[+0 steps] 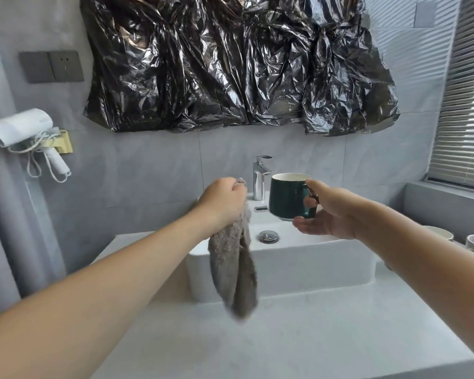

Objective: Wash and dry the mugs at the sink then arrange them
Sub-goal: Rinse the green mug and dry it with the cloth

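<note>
Right hand (330, 214) grips dark green mug (289, 196) by its handle, upright above the white sink (285, 266). Left hand (222, 199) pinches grey towel (234, 269), hanging free, probably ready for drying.

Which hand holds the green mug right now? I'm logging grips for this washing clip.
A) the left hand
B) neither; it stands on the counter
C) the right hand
C: the right hand grips the green mug by its handle above the sink, while the left hand holds a grey cloth.
</note>
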